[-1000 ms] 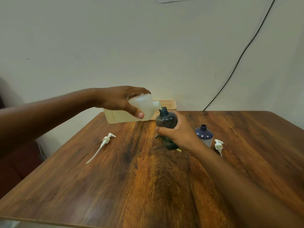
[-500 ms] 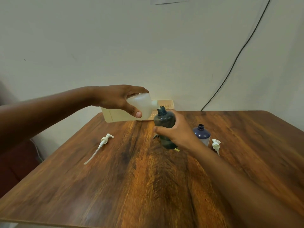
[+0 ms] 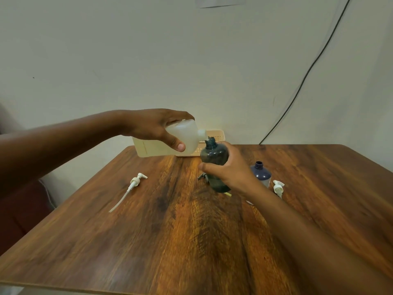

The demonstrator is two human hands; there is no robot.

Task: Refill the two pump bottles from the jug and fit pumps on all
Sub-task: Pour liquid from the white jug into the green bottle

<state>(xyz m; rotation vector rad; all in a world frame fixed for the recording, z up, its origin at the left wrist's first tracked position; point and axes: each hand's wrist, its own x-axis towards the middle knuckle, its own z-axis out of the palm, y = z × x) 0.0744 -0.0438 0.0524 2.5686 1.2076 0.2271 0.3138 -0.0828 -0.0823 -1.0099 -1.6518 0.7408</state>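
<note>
We see the left hand [image 3: 157,127] wrapped around the pale jug [image 3: 170,141], tipped on its side with its spout right at the open neck of the green bottle [image 3: 214,158]. The right hand [image 3: 230,170] grips that green bottle around its middle and holds it tilted, lifted just off the wooden table [image 3: 180,241]. Just beside the right wrist stands the dark blue bottle [image 3: 260,172], upright and uncapped, with a white pump [image 3: 278,186] lying near it on the right. A second white pump [image 3: 133,186] lies well apart on the left, its long tube pointing toward the near left edge. We have plenty of bare wood in front, all the way to the near edge, and open room along the right side too. Behind the jug a cream basket [image 3: 217,136] sits at the far edge against the plain wall, where a black cable [image 3: 306,75] runs down. Something small and dark lies behind the green bottle, perhaps another pump; we cannot tell. We read no labels or writing anywhere.
</note>
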